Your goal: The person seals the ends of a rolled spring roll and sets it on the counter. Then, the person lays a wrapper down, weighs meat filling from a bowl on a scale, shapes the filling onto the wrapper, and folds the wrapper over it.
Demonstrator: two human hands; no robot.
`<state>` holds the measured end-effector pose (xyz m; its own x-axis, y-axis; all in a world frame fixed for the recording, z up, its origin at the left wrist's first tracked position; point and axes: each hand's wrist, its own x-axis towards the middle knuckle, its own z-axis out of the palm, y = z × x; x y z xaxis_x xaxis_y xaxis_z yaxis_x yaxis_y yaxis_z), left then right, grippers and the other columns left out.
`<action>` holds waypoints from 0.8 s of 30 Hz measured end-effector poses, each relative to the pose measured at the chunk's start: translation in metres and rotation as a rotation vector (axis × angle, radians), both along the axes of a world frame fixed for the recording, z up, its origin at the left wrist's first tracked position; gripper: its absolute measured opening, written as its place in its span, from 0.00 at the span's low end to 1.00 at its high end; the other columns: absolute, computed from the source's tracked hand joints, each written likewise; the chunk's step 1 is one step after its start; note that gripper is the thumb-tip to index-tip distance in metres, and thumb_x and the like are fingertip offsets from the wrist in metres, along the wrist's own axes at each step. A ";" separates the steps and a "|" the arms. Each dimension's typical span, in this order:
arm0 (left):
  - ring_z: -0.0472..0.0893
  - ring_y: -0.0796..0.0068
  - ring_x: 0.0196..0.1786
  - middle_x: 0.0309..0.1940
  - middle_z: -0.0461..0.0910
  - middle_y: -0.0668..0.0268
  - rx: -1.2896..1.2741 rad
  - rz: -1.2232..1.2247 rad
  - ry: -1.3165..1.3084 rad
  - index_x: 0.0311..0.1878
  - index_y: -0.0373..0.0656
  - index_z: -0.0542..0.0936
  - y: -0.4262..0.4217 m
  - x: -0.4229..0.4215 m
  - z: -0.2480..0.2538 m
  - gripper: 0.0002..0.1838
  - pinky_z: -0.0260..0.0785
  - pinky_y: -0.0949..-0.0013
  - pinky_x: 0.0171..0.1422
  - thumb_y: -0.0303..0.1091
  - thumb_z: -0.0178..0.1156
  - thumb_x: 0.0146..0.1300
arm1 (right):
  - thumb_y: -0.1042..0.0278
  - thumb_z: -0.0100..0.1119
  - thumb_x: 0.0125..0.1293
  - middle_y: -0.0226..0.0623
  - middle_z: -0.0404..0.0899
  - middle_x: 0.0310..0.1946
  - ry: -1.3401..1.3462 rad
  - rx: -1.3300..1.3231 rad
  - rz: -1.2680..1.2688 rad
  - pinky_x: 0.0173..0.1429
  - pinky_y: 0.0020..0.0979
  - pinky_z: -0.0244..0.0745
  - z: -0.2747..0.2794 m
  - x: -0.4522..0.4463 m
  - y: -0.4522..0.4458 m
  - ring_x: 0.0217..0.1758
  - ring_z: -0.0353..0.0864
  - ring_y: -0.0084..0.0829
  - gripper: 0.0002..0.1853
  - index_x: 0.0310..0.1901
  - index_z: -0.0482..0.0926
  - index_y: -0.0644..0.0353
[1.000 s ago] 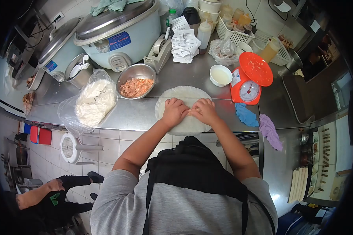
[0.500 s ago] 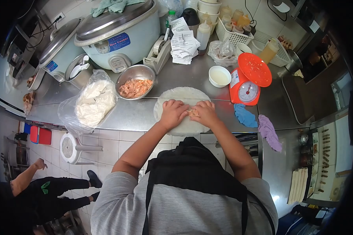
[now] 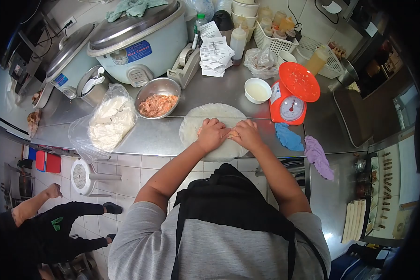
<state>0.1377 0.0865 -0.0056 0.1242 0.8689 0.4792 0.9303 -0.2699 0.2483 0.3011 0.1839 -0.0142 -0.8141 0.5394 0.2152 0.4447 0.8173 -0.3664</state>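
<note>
A strip of meat filling lies across a round whitish board, partly hidden under my hands. My left hand is closed over the strip, fingers curled down on it, with a bit of pink filling showing past its left side. Just to its right, my right hand also has its fingers bent round the filling. Whether a thin wrapper lies under the filling I cannot tell. Behind and left of the board sits a metal bowl of minced meat mixture.
A plastic bag with pale white sheets lies left. Behind the board stand a white bowl and a red scale. Blue and purple cloths lie right. Rice cookers fill the back left. Another person is at lower left.
My left hand has shifted slightly right over the board, showing filling at its left side. My right hand stays close to its place. The other person's arm has moved a little.
</note>
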 end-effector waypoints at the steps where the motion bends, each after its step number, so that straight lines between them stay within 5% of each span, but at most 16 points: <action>1: 0.69 0.71 0.45 0.36 0.76 0.73 0.004 -0.017 -0.010 0.40 0.53 0.81 0.000 -0.001 0.002 0.15 0.55 0.60 0.51 0.41 0.63 0.46 | 0.49 0.69 0.39 0.29 0.72 0.40 0.011 -0.015 0.004 0.56 0.40 0.55 0.006 0.003 -0.001 0.52 0.64 0.36 0.25 0.39 0.80 0.52; 6: 0.68 0.70 0.47 0.36 0.74 0.72 -0.092 0.046 0.033 0.38 0.51 0.81 -0.004 -0.007 0.008 0.16 0.54 0.60 0.52 0.43 0.64 0.44 | 0.50 0.67 0.41 0.29 0.72 0.40 0.186 0.052 0.011 0.55 0.40 0.56 0.018 0.006 -0.007 0.51 0.65 0.36 0.22 0.38 0.80 0.50; 12: 0.68 0.68 0.46 0.37 0.74 0.70 -0.136 -0.003 0.030 0.42 0.51 0.79 0.002 -0.013 -0.006 0.19 0.54 0.59 0.51 0.42 0.63 0.44 | 0.48 0.66 0.43 0.30 0.72 0.40 -0.083 -0.018 -0.017 0.55 0.40 0.56 0.006 -0.018 -0.011 0.50 0.65 0.36 0.21 0.38 0.80 0.50; 18: 0.68 0.69 0.44 0.35 0.72 0.70 -0.034 0.025 0.097 0.46 0.53 0.79 -0.005 0.002 0.007 0.18 0.56 0.59 0.49 0.43 0.60 0.50 | 0.52 0.66 0.45 0.28 0.73 0.36 0.190 0.085 0.000 0.53 0.39 0.58 0.014 0.007 -0.008 0.47 0.67 0.34 0.15 0.31 0.81 0.52; 24: 0.67 0.68 0.43 0.34 0.71 0.70 -0.017 0.025 0.124 0.50 0.52 0.76 0.002 0.009 -0.006 0.22 0.56 0.61 0.48 0.44 0.60 0.50 | 0.51 0.68 0.42 0.29 0.72 0.39 0.013 0.015 -0.021 0.54 0.39 0.57 0.005 0.011 0.004 0.49 0.66 0.35 0.21 0.37 0.79 0.52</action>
<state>0.1467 0.0886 -0.0111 0.1597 0.8805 0.4464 0.9607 -0.2426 0.1349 0.3117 0.1875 -0.0093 -0.7996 0.5532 0.2337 0.4575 0.8132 -0.3598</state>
